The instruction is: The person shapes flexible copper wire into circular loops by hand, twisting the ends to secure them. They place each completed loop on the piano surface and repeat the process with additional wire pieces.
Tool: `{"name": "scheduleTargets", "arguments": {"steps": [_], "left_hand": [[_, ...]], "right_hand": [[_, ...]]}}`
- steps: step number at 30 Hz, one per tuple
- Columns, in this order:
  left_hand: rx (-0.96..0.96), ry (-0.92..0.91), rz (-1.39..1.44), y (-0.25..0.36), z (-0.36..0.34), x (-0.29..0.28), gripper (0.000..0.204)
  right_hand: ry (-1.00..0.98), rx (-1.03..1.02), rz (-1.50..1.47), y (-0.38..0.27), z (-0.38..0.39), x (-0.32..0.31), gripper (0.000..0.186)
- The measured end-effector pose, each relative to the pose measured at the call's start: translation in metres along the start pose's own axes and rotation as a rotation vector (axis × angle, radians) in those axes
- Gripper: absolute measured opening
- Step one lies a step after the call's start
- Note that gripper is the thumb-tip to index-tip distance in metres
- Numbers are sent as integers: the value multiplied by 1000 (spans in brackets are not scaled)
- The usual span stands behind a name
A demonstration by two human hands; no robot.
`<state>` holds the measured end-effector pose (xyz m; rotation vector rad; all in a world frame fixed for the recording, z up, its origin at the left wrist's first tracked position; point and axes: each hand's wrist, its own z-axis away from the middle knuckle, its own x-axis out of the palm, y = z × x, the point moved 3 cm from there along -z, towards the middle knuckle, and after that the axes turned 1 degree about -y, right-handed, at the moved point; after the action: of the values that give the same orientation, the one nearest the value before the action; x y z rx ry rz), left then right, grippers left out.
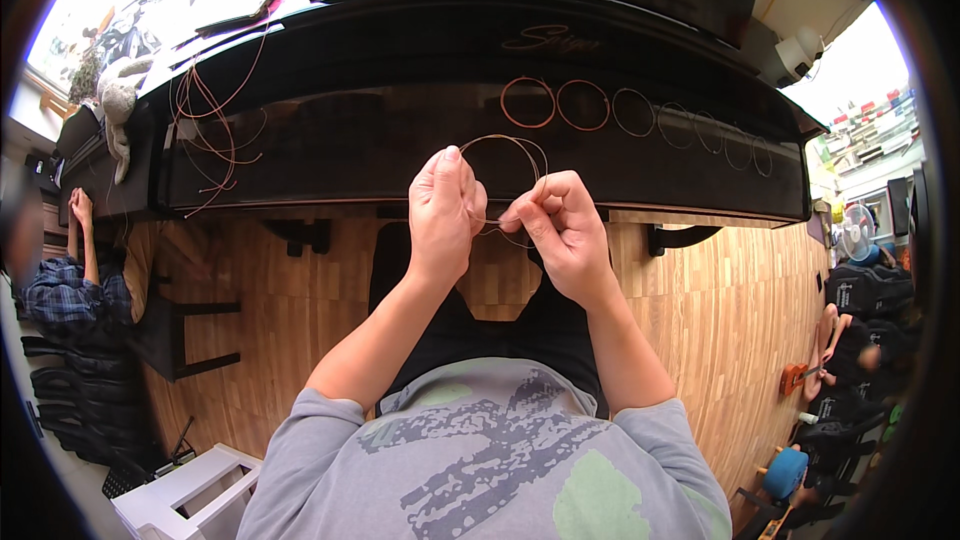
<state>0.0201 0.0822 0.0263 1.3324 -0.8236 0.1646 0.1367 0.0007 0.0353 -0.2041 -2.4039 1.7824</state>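
Above my lap, both hands hold a thin, coiled guitar string (503,137), its loop standing up between them. My left hand (443,208) is closed around one side, with the thumb on top. With thumb and fingers pinched together, my right hand (568,235) grips the other side of the coil. Past my hands, a row of coiled strings lies on the glossy black piano (380,145). Two coils at its left end are copper-coloured, including the leftmost coil (527,127); the several others look thinner and paler. Loose copper-coloured strings (228,130) lie tangled at the piano's left end.
A grey plush toy (118,105) sits at the far left. Beside it, a person in a plaid shirt (65,290) sits near a dark stool (190,340). On the right, another person holds a small orange stringed instrument (793,378). A white stand (190,495) is at lower left.
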Motion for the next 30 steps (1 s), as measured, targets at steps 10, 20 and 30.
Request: {"name": "scheduleTargets", "arguments": {"steps": [10,20,30], "left_hand": [[162,-12,-163,12,-6,-13,38],[41,-219,-513,17,4,-21,31],[-172,-328,-387,14,17,-17,27]], "right_hand": [[108,101,198,-12,5,-24,30],[55,381,-440,-11,-3,-51,16],[92,368,-276,-10,-6,-43,16]]}}
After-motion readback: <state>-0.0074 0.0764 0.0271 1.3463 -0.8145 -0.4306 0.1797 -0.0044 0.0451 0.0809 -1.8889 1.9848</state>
